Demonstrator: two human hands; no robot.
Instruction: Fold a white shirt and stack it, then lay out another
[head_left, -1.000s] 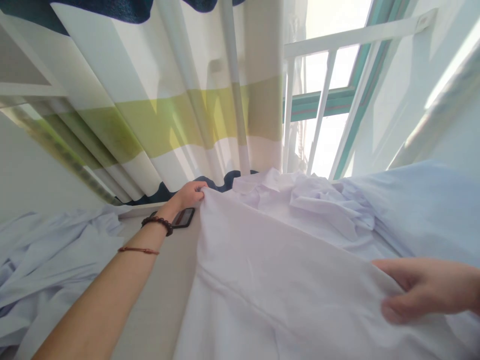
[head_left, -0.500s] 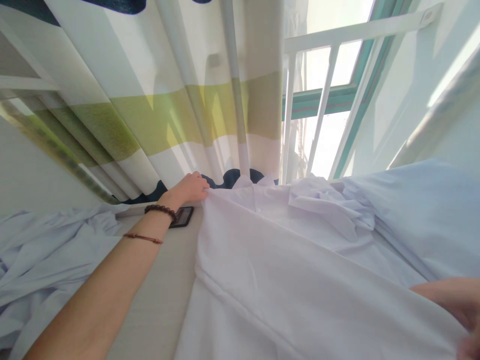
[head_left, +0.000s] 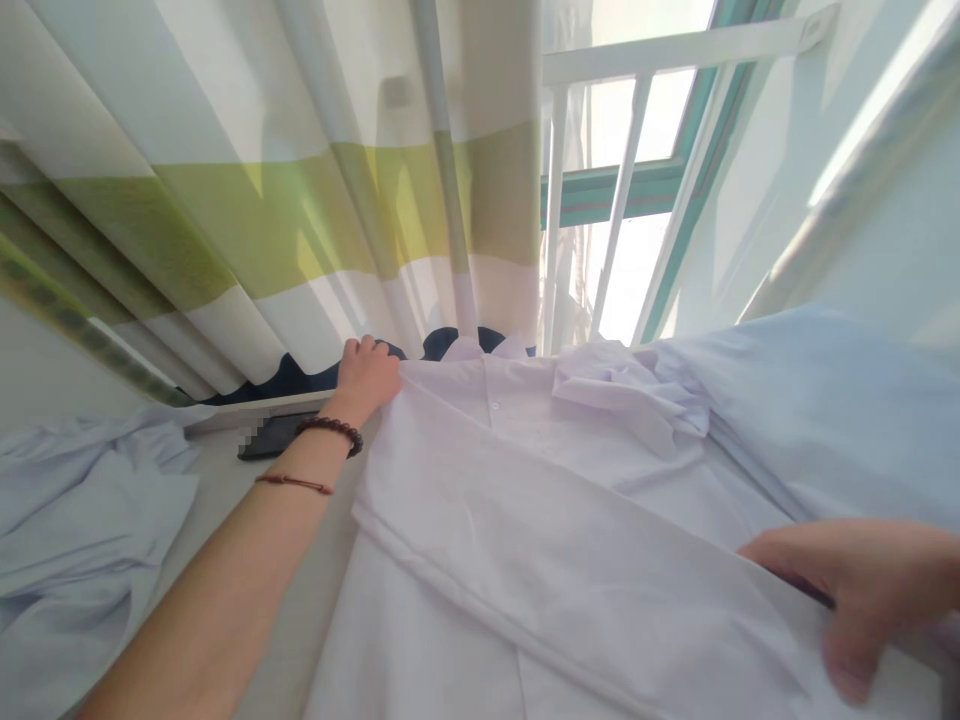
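A white button shirt lies spread in front of me, its collar end toward the curtain and one sleeve folded diagonally across the body. My left hand is closed on the shirt's far left shoulder corner; its fingertips are partly hidden. At the right, my right hand rests over the sleeve's lower part, slightly blurred. Its thumb is spread away from the fingers, with white cloth beneath. Bunched white fabric lies by the collar on the right.
A dark phone lies on the pale surface beside my left wrist. Crumpled white cloth is at the left, and a bluish-white cloth pile at the right. A striped curtain and white railing stand behind.
My right hand has moved left and up over the sleeve, coming further into view. My left hand stays at the shoulder. The view has shifted slightly, showing more of the phone.
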